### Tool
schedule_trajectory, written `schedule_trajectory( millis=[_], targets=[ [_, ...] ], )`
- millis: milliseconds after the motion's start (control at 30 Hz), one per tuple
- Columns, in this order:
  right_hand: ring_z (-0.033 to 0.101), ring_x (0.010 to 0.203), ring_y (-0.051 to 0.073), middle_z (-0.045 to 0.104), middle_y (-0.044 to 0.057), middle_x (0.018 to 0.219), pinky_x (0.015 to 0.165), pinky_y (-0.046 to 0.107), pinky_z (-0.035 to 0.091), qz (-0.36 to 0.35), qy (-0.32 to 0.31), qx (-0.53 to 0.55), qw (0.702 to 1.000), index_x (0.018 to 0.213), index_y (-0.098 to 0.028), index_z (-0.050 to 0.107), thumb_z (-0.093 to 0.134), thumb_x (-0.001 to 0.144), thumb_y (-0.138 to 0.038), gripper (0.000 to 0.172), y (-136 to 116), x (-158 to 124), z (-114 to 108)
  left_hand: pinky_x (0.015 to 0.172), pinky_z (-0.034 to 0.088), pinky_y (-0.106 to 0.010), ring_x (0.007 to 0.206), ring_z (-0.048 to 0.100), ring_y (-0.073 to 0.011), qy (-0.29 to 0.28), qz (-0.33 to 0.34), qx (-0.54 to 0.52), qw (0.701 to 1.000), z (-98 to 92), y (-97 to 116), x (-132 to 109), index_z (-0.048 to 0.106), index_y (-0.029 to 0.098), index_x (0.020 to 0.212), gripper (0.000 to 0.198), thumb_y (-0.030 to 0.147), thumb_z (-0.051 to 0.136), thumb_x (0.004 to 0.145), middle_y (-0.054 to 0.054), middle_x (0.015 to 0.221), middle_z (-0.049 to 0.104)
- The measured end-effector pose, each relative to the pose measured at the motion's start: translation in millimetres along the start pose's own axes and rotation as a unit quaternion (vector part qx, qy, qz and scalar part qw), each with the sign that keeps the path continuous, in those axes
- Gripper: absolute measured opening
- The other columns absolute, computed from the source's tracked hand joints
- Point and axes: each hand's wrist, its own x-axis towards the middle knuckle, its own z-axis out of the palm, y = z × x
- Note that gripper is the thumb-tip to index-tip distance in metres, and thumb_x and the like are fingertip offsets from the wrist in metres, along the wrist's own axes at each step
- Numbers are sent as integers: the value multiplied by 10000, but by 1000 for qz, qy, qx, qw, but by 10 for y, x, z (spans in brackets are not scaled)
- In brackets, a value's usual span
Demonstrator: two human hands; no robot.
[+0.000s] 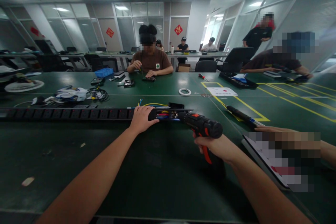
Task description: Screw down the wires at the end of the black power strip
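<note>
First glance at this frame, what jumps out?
The right hand grips a black-and-red power screwdriver at centre, tip aimed into the open end of a long black power strip, where coloured wires show. The left hand rests on the strip beside that opening. Yellow tape lines cross the green table at right.

The long power strip (pixel 65 113) runs out of view far left of the left hand (pixel 141 119), whose fingers cover part of its open end. The bit of the drill (pixel 202 126) is lost among the wires (pixel 164 114) there, and the right hand (pixel 217 147) hides most of the grip. Just right of that hand, a blur veils a co-worker's arm (pixel 328 150) and much of a flat board (pixel 258 157).
</note>
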Motion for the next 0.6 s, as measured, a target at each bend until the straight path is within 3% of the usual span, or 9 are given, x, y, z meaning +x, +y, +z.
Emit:
schedule_trajectory(
  millis=[600],
  targets=[
    [648, 579, 200, 650, -29, 577, 569, 294, 509, 6, 7, 11, 1000, 936, -227, 677, 714, 671, -276, 272, -3, -1, 11, 1277, 354, -589, 1429, 601, -390, 5, 0, 0, 1000, -39, 34, -6, 678, 251, 1485, 634, 641, 742, 989, -134, 1503, 712]
  ],
)
